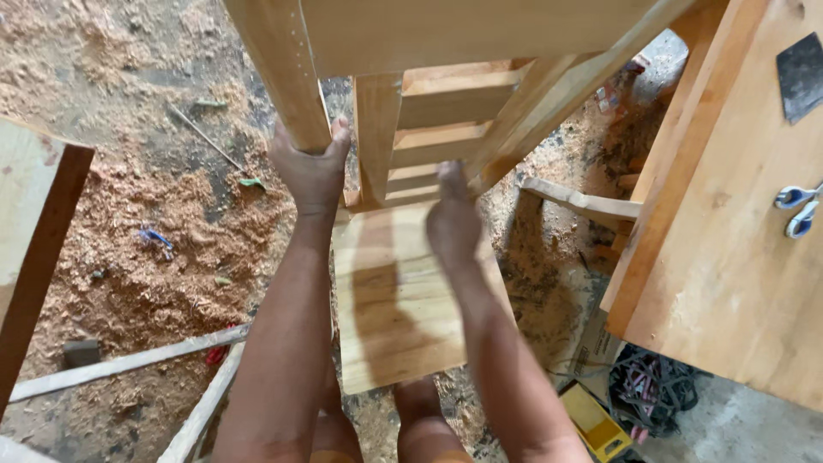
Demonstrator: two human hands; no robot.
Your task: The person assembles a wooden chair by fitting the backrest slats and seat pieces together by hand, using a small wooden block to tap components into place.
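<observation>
1. The wooden chair frame (446, 111) filled the upper centre of the frame, tipped toward the camera, with its seat board (394, 291) running down the middle between the person's forearms.
2. The left hand (310, 171) sat just left of centre, its fingers (339, 141) closed around the foot of a round pale leg (283, 69) that rose to the top edge — a full wrap, thumb on the near side.
3. The right hand (453, 219) lay at centre, pressed against the frame where the slats (446, 129) met the seat; whether its fingers were curled under or lying flat could not be told from this angle.
4. To do this step well, I judged, the left grip had to stay low on the leg and firm while the right steadied the joint, so the frame would not twist.
5. The weight looked best kept over the seat board, not out on the one leg.
6. A wooden bench (729, 257) stood at the right edge, carrying a pair of scissors (799, 210) — close enough to knock, so any swing belonged to the left, over the sawdust floor (129, 214).
</observation>
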